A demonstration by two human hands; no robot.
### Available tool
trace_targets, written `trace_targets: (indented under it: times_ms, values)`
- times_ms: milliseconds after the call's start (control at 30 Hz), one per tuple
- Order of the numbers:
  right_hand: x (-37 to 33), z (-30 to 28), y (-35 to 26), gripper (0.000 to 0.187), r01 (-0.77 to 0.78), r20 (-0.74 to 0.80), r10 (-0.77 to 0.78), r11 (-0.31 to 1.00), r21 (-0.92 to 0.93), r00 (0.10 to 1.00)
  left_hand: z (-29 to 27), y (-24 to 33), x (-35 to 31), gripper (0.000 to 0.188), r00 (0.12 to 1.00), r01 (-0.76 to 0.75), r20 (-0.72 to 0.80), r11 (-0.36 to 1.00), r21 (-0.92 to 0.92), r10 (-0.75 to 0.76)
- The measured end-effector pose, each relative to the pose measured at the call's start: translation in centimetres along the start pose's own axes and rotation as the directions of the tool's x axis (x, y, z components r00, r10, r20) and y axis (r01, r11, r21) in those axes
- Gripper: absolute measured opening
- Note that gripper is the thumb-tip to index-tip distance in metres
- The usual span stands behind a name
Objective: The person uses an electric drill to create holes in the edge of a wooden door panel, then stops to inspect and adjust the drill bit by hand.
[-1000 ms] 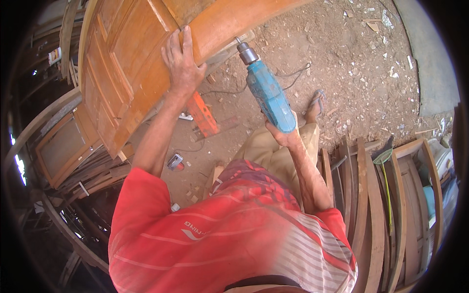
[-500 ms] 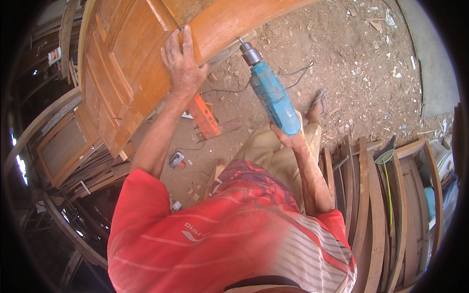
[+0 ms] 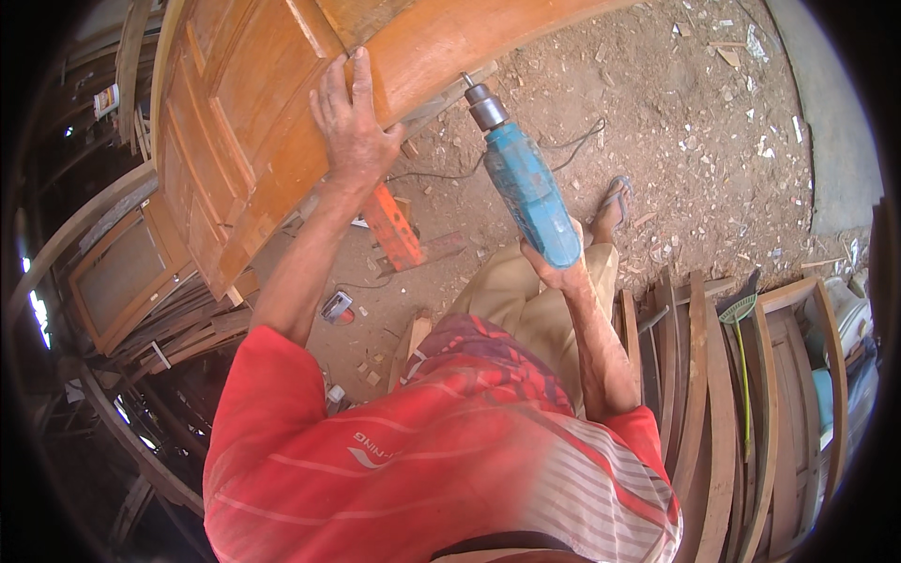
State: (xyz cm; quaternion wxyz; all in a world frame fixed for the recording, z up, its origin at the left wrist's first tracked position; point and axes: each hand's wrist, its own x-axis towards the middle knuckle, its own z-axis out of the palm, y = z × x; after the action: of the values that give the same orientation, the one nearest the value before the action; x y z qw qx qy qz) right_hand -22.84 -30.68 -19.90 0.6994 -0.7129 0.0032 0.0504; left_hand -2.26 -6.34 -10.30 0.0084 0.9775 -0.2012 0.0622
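Note:
In front of me and to the left is a brown panelled wooden door [image 3: 272, 113]. My left hand [image 3: 355, 127] lies flat on it near its right-hand edge, fingers stretched out. My right hand [image 3: 563, 267] is wrapped round the rear of a blue power drill [image 3: 527, 178], whose body hides most of the fingers. The drill's grey chuck [image 3: 487, 106] points up and forward, and the bit's tip is close to the door's edge. From this view I cannot tell whether the bit touches the wood.
An orange metal support [image 3: 392, 230] stands beneath the door. A dark cord [image 3: 436, 175] crosses the dirt floor, which is littered with wood chips. Curved wooden frames [image 3: 723, 413] lean at the right, with a green long-handled net [image 3: 738, 310]. A framed panel [image 3: 127, 272] and timber lie left.
The drill and my right hand have shifted very slightly in the picture, together with the whole scene. My left hand keeps its place on the door.

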Motion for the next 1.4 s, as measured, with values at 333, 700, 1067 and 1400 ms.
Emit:
trace_targets:
  times_ms: [333,700,1067,1400]
  values:
    - [0.0,-0.1,0.2,0.016,-0.036,-0.012,0.037,0.998,0.059,0.999,0.3,-0.4,-0.2,0.114,1.000,-0.022,0.008,1.000,-0.011,0.022]
    - [-0.1,0.1,0.4,0.017,-0.074,-0.034,0.079,0.989,0.125,0.996,0.5,-0.6,-0.1,0.114,0.999,-0.043,-0.011,0.999,-0.011,0.043]
    - [-0.1,0.3,1.2,0.031,-0.051,0.009,0.051,0.998,0.038,0.999,0.4,-0.3,-0.1,0.111,0.999,-0.035,-0.019,0.999,-0.004,0.035]
    - [0.4,0.6,0.5,0.015,-0.024,-0.051,0.029,0.996,0.085,0.998,0.2,0.0,0.0,0.112,1.000,-0.025,-0.002,1.000,-0.005,0.025]
